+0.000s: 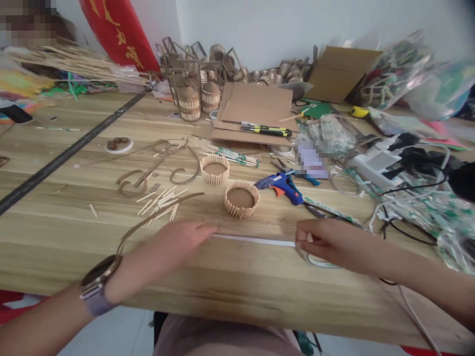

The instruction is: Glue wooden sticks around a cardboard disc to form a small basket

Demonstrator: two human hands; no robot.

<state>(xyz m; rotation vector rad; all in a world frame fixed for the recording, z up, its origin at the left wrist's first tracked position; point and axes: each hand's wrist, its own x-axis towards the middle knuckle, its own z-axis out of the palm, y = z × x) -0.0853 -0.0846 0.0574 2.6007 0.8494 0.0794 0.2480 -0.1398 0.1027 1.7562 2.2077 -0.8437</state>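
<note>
A thin white strip of tape (256,240) stretches between my hands, low over the wooden table (237,282). My left hand (185,237), slightly blurred, is closed at the strip's left end. At the right end, my right hand (315,237) is closed with its fingers curled round the tape, and a pale ring like the tape's roll (322,263) shows beneath it. Just beyond the strip sits a round basket (241,210) of short wooden sticks with a brown base. A second stick basket (215,173) stands behind it, to the left.
A blue glue gun (284,187) lies right of the baskets. Loose sticks (161,201) and curled brown strips (131,183) lie to the left. Farther back are cardboard sheets (256,106) with cutters (265,129), and finished lanterns (189,104). Cables and a white power strip (376,160) crowd the right.
</note>
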